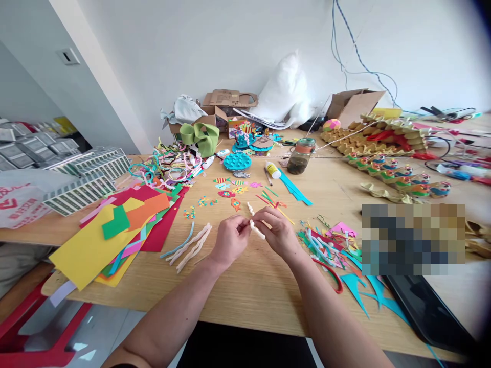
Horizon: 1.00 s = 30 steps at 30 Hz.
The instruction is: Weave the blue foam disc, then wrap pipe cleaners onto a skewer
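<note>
Between my two hands is a white pipe cleaner (258, 231), bent and twisted, with one end poking up beyond my fingers. My left hand (232, 237) pinches it from the left, fingertips closed. From the other side my right hand (276, 232) grips it with thumb and fingers. On the table left of my hands lie several loose white pipe cleaners (195, 250) and a light blue one (180, 244). Paper fish (226, 194) in several colours are spread just beyond my hands, close to small paper bits (203, 201).
Coloured paper sheets (92, 245) pile up at left. Scraps and cut strips (333, 240) lie at right, beside a black tray (425, 312). Farther back stand a glue bottle (272, 170), a glass jar (301, 157), a blue egg-carton piece (237, 162) and painted egg cartons (395, 174).
</note>
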Available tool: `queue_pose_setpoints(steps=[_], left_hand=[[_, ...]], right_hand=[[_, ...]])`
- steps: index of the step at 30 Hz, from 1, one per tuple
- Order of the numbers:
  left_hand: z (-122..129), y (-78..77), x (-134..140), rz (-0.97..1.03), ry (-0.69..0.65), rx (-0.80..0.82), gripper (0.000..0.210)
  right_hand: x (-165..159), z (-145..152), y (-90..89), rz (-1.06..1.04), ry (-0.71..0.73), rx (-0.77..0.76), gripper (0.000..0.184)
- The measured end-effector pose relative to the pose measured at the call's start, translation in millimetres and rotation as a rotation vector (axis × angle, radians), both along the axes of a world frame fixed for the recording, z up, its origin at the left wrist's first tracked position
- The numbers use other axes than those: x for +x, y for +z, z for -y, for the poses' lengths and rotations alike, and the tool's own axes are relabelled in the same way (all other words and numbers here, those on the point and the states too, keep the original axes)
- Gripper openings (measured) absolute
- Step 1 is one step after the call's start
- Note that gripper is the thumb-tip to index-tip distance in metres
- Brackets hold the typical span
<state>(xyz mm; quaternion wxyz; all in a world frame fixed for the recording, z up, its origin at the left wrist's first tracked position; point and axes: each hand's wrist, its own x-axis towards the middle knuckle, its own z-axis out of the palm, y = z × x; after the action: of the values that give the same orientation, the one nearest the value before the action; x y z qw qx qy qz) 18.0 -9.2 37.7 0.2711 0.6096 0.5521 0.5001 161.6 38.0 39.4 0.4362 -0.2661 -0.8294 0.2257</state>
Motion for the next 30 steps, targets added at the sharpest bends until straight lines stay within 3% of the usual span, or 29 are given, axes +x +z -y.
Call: queue_pose_setpoints(steps=[8,12,19,26,28,30], left_hand=[[-4,-2.0,2,0.265,-0.109,-0.124,0.014],[-4,-1.9,1,0.255,-0.116,-0.122,0.018],[3,2.0,1,-0.168,0.015,0.143,0.022],[11,-1.7,6,-0.5,-0.007,0.248,0.026],[10,-0.7,7,-0.418,-0.014,0.231,0.024],[9,2.8,6,-0.174,-0.024,0.149,0.021]], right_hand=[[-2,1,5.5,-0.158,-0.059,-0.254,0.017],[-1,-1,2.2,-0.206,-0.025,-0.323,0.017],[0,-3,-1.3,-0.201,0.048,-0.482,0.022],[2,-4,-2.5,-0.107,0.01,-0.63,0.025],[2,-4,-1.7,-0.165,0.046,-0.707,0.027],[1,-3,0.3,-0.266,0.088,-0.75,0.029]])
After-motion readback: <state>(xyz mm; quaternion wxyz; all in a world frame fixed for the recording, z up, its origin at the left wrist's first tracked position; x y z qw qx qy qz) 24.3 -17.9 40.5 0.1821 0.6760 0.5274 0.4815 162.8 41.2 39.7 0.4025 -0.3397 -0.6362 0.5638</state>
